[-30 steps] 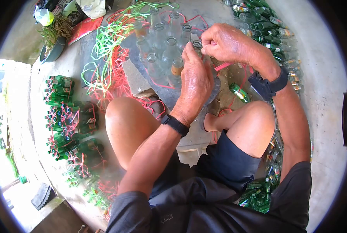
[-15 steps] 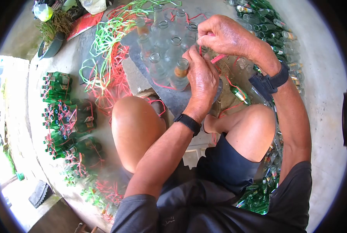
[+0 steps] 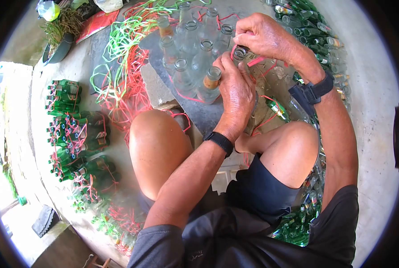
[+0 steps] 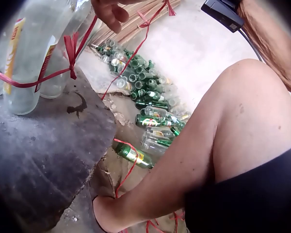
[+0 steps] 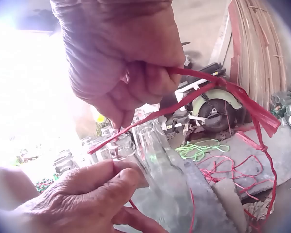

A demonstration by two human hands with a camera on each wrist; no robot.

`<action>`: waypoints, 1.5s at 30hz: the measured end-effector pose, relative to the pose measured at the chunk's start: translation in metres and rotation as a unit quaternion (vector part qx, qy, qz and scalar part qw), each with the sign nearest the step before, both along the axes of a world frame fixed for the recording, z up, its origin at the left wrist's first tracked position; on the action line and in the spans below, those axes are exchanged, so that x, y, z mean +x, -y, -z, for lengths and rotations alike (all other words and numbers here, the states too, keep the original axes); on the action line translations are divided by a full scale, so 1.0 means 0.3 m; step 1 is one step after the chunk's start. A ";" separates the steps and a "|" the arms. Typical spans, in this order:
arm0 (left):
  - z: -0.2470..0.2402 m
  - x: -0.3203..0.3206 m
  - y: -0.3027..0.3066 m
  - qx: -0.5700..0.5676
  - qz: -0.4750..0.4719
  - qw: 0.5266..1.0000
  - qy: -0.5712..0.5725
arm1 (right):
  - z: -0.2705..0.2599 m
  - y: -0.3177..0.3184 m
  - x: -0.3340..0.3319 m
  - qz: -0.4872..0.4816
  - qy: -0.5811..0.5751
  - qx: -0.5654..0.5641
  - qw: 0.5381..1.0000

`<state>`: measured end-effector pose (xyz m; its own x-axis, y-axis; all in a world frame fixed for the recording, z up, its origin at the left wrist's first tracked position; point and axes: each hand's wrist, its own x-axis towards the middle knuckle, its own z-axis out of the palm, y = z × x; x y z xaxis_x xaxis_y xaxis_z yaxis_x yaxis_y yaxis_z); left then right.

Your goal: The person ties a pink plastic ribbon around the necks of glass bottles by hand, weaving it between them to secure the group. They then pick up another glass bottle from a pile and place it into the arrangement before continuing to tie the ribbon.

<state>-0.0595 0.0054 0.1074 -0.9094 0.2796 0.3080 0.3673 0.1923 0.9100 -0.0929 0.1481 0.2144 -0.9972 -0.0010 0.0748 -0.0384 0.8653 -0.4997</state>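
Note:
A cluster of clear glass bottles (image 3: 182,73) stands upright on a dark slab (image 3: 204,117), with red string (image 4: 53,75) tied around the bottles in the left wrist view. My right hand (image 3: 268,40) is above the nearest right bottle neck, its fingers curled around red string (image 5: 160,112). My left hand (image 3: 238,91) lies lower, beside the bottle necks. In the right wrist view, thumb and forefinger of the left hand (image 5: 82,199) pinch the string near a bottle mouth. A knotted strand (image 5: 254,116) hangs from the string at the right hand.
Loose green string (image 3: 119,49) and red string (image 3: 130,89) lie left of the slab. Tied green bottles (image 3: 69,134) are on the floor farther left. Many loose bottles (image 3: 309,31) lie along the right side. A single green bottle (image 3: 277,109) lies near the foot.
The right hand has risen away from the left, leaving a bottle mouth visible between them. The left hand has shifted slightly right. The view has shifted a little.

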 end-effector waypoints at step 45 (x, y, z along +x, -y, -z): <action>0.020 0.009 0.016 -0.003 0.012 1.000 -0.017 | 0.061 0.142 0.275 0.048 0.006 0.115 0.992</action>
